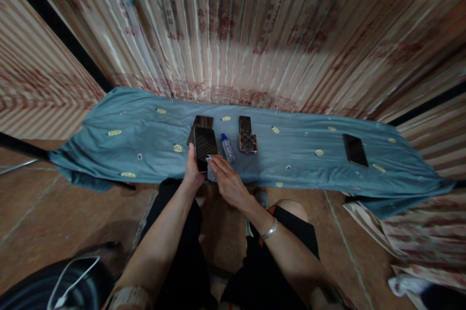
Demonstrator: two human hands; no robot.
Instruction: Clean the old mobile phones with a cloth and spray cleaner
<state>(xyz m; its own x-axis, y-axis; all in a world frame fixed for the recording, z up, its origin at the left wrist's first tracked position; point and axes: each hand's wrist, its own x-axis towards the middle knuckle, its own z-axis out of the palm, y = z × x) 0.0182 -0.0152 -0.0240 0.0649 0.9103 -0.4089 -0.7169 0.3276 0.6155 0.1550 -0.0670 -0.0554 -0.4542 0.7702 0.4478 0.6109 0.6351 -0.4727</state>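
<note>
A dark phone (205, 146) is tilted up off the cloth, its lower left edge in my left hand (193, 170). My right hand (228, 181) has its fingers pressed together on a small greyish cloth (211, 172) at the phone's lower right edge. Behind the held phone lies another dark flat item (204, 122), partly covered by it. Just right of the phone a clear bottle with a blue cap (228, 148) lies on its side. Beyond the bottle sit a dark square item (245, 124) and a checkered compact-like case (248, 143), edge to edge.
A blue-green cloth with yellow prints (298, 149) covers the long narrow table. Toward its right end lies another dark phone (356, 150). Striped curtains (233, 33) hang behind, with dark poles at both sides. A white cable (74, 278) rests on a black round object at lower left.
</note>
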